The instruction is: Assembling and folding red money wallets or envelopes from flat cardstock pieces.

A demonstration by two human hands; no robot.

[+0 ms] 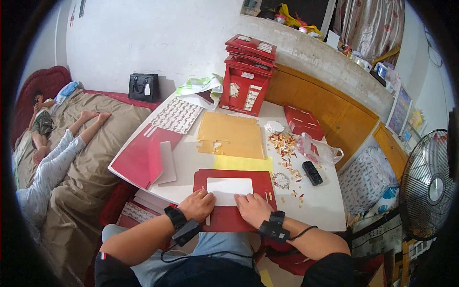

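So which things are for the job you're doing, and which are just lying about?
Seems part of the job:
Red card
White piece on top of it
Tall red stack, probably

Seems just lying about:
Black handbag on the bed
Fan
Clear plastic bag

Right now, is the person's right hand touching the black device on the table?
Apart. The head view shows a plain stretch of white tabletop between the right hand and the black device.
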